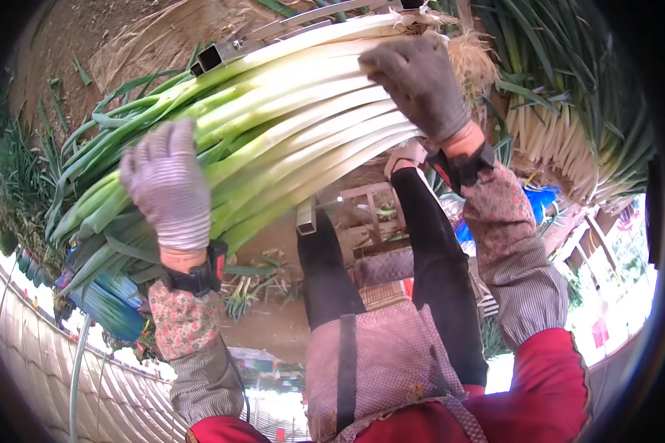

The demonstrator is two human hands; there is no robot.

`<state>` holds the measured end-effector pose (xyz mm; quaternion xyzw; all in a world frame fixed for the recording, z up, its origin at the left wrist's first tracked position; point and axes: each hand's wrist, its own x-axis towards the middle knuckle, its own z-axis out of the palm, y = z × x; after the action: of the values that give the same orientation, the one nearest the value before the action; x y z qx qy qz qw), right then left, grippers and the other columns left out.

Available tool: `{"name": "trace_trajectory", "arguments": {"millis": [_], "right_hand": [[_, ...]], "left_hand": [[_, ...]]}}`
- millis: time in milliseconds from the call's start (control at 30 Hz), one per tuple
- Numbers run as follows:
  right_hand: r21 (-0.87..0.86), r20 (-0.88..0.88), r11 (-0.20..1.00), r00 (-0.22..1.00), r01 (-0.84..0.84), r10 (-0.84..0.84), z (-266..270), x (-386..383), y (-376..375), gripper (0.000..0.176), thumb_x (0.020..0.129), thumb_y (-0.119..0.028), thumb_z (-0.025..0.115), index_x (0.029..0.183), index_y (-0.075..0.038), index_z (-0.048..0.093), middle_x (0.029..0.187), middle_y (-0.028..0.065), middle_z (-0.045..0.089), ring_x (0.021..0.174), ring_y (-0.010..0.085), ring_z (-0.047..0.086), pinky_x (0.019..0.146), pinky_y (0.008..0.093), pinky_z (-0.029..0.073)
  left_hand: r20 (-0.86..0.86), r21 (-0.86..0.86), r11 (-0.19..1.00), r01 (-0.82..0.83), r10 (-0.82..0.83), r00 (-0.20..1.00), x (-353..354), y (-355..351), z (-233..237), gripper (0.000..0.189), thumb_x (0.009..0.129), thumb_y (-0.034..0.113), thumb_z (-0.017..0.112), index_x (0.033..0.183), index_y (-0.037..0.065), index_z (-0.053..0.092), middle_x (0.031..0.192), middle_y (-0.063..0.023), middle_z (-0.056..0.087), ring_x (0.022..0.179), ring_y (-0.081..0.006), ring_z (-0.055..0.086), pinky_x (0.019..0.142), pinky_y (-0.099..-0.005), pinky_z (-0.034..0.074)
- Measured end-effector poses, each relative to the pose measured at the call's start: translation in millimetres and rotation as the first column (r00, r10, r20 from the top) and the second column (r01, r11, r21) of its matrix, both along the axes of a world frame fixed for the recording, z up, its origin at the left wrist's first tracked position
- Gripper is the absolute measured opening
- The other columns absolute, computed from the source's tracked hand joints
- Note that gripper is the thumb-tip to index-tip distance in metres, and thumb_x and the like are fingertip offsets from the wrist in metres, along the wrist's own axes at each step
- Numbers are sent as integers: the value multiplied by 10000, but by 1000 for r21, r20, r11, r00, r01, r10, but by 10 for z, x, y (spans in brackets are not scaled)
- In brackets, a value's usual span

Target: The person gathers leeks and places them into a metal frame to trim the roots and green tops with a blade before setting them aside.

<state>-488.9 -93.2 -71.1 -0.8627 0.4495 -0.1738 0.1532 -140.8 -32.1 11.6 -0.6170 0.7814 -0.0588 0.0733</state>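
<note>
A thick bundle of long green onions (303, 125) lies crosswise in front of me, with white stems and roots to the right and green leaves to the left. It rests on a metal frame (222, 55). My left hand (168, 184), in a light striped glove, lies over the green part with its fingers stretched out. My right hand (417, 85), in a darker grey-brown glove, is bent over the white stems near the roots (469, 63). Its fingertips curl onto the stems; the thumb is hidden.
More green onions (569, 140) are piled at the right, and leaves (26, 177) lie at the far left. Below the bundle are my legs (436, 258) and a pink checked apron (377, 362). Loose onions (240, 292) lie on the bare soil (273, 317).
</note>
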Motion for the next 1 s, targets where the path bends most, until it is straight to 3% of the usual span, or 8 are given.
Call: {"name": "trace_trajectory", "arguments": {"millis": [67, 400, 500, 600, 700, 833, 867, 1000], "right_hand": [[39, 2, 999, 999, 33, -33, -254, 16, 242, 192, 906, -295, 702, 1090, -247, 674, 1019, -31, 687, 948, 231, 625, 848, 418, 439], [-8, 53, 994, 993, 105, -104, -464, 107, 74, 132, 807, -262, 773, 924, -250, 713, 929, -60, 676, 911, 209, 640, 815, 424, 462], [-20, -124, 996, 988, 89, -91, -389, 135, 42, 138, 790, -235, 776, 913, -254, 716, 990, -67, 677, 947, 212, 636, 839, 414, 467], [-100, 21, 989, 994, 112, -110, -277, 217, 97, 137, 793, -217, 758, 920, -249, 720, 1086, -53, 677, 993, 223, 630, 941, 452, 437], [32, 176, 993, 978, 111, -115, -268, 500, 134, 309, 868, -331, 714, 1154, -224, 670, 1260, -19, 630, 1224, 210, 558, 1100, 566, 270], [72, -37, 987, 989, 146, -143, -560, 521, -34, 531, 929, -448, 626, 1389, -197, 541, 1458, 31, 519, 1412, 231, 426, 1198, 557, 165], [66, -43, 989, 991, 132, -129, -583, 524, -43, 549, 935, -472, 605, 1405, -199, 531, 1457, 39, 517, 1421, 235, 414, 1205, 573, 144], [119, -74, 990, 995, 71, -62, -591, 497, -107, 575, 939, -482, 596, 1432, -197, 516, 1484, 49, 499, 1433, 248, 400, 1214, 580, 127]], "left_hand": [[-49, 108, 994, 7, -2, 999, 67, 173, -194, 400, 816, 112, 718, 1204, 200, 691, 1132, -25, 689, 1070, -256, 643, 983, -441, 452], [-96, -23, 997, -68, 66, 993, -54, 271, -355, 313, 828, 251, 758, 1137, 214, 724, 1113, 3, 671, 1053, -229, 622, 930, -435, 427], [-92, -25, 998, -59, 56, 994, -125, 196, -419, 305, 841, 296, 758, 1120, 181, 712, 1104, -19, 668, 1045, -244, 619, 931, -444, 412], [-89, -54, 997, -49, 44, 995, -36, 176, -535, 279, 851, 313, 757, 1082, 168, 698, 1085, -23, 663, 1026, -246, 616, 926, -446, 404], [-138, -104, 994, -33, 19, 990, -20, 201, -611, 282, 830, 288, 786, 1072, 173, 698, 1068, -20, 663, 1017, -246, 615, 917, -444, 409], [-143, -156, 987, -47, 25, 989, -96, 186, -506, 298, 844, 287, 793, 1102, 176, 692, 1286, -44, 625, 1196, -264, 585, 1036, -479, 383], [-137, -148, 987, -61, 41, 990, -61, 190, -528, 422, 883, 364, 749, 1244, 171, 650, 1454, -78, 539, 1351, -293, 491, 1113, -549, 323], [47, 32, 973, -229, 228, 973, -80, 23, -631, 698, 930, 512, 614, 1495, 132, 461, 1592, -107, 406, 1478, -333, 331, 1143, -664, 234]]}}
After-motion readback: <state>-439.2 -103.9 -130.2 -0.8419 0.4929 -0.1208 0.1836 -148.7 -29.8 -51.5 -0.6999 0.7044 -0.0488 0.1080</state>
